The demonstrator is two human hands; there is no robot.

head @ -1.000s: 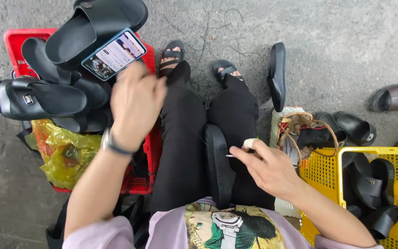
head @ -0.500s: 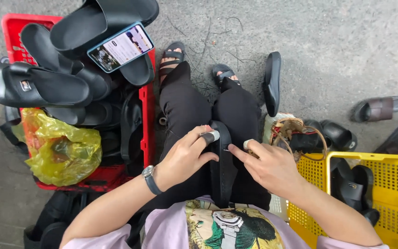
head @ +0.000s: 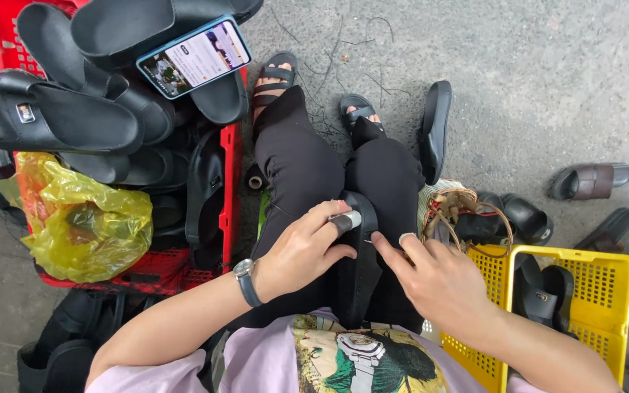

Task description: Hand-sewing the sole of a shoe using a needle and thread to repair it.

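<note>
A black sandal sole point(head: 358, 269) stands on edge between my knees, on my lap. My left hand point(head: 303, 247), with a watch on the wrist and a taped fingertip, grips its upper part from the left. My right hand point(head: 431, 280) touches the sole's right edge with its fingertips, pinching something thin that is too small to make out. Black trousers point(head: 300, 167) cover my legs, and both feet wear black sandals.
A red crate point(head: 231, 156) on my left is heaped with black sandals, and a lit phone point(head: 192, 57) lies on top. A yellow plastic bag point(head: 81, 218) rests against it. A yellow basket point(head: 606, 280) with black slides stands at my right, next to a small wicker basket point(head: 460, 204) and loose sandals on the concrete.
My left hand came down from the phone on the crate and took hold of the black sole on my lap. My right hand stayed at the sole.
</note>
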